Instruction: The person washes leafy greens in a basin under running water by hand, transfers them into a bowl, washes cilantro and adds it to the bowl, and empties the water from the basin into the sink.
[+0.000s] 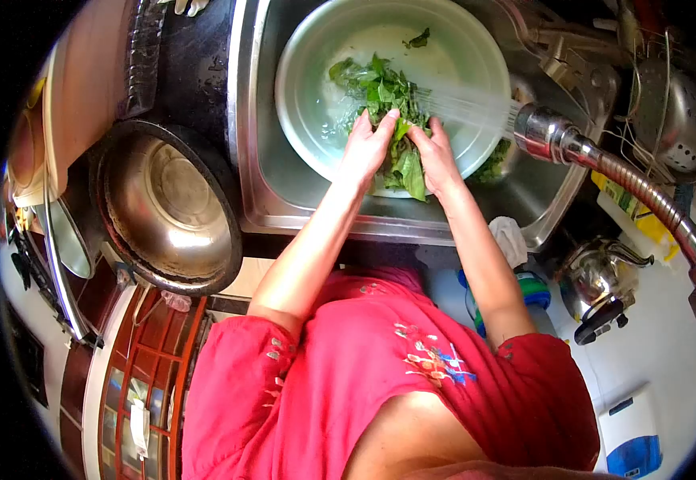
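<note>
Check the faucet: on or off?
On: fine streams of water spray from the faucet head over the bowl, toward the leafy greens.

Leafy greens (388,90), dark to bright green, are bunched between the left hand (368,146) and the right hand (434,152), wetted by a spray, one broad leaf hanging toward the near rim of the round, pale green basin (285,104). A loose leaf (417,38) sits apart toward the far side, perhaps floating. More greens (492,162) show outside the right rim, partly hidden.
</note>
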`<state>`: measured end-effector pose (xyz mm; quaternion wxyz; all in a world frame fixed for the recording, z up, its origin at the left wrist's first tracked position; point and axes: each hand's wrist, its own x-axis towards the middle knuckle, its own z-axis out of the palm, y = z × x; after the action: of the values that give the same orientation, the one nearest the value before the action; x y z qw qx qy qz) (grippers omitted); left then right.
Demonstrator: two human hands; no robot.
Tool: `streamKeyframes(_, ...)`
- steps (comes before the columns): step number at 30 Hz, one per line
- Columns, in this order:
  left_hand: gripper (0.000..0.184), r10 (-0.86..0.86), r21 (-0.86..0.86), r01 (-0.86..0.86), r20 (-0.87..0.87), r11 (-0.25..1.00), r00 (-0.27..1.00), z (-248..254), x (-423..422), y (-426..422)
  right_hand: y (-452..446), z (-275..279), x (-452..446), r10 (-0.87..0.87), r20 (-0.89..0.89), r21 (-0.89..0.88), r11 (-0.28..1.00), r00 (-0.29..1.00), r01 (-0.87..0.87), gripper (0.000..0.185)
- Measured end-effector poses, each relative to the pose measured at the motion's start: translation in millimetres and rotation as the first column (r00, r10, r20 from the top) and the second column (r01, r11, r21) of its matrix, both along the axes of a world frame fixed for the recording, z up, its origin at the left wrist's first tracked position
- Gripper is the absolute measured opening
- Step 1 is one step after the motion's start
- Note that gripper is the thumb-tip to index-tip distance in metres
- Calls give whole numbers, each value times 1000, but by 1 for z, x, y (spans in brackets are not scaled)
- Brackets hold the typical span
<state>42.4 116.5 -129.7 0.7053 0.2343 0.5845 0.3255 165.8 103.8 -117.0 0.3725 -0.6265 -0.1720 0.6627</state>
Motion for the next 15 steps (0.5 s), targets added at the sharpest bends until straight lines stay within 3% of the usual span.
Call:
streamKeyframes(3, 40, -22, 60, 21, 11, 998, 1000, 31, -13, 10, 8, 27, 17, 127, 87, 14, 992, 988, -129, 51)
streamKeyframes(4, 45, -128, 73, 152, -266, 986, 955, 26, -22, 17, 12, 26, 27, 197, 132, 24, 979, 972, -202, 56)
streamKeyframes(5, 55, -235, 68, 298, -463, 952, 855, 28, -31, 23, 21, 31, 33, 329, 306, 16, 936, 893, -350, 61)
streamKeyframes(7, 65, -154, 186, 454, -775, 871, 612, 19, -34, 28, 31, 27, 42, 440, 358, -10, 884, 823, -468, 72)
streamKeyframes(9, 76, -171, 197, 558, -825, 806, 539, 4, -31, 37, 33, 7, 37, 499, 583, -92, 824, 641, -559, 79)
streamKeyframes(10, 76, -223, 109, 616, -871, 780, 437, -4, -26, 41, 32, -5, 33, 515, 677, -142, 793, 526, -593, 82)
streamKeyframes(11, 75, -269, 18, 664, -906, 748, 328, -16, -21, 43, 32, -17, 27, 539, 762, -206, 727, 358, -655, 84)
streamKeyframes(13, 72, -346, -66, 693, -898, 718, 272, -45, -15, 45, 29, -44, 12, 519, 855, -362, 588, -7, -723, 87)
streamKeyframes(15, 67, -365, -84, 710, -896, 699, 253, -70, -13, 45, 29, -74, 6, 554, 832, -409, 592, -18, -695, 80)
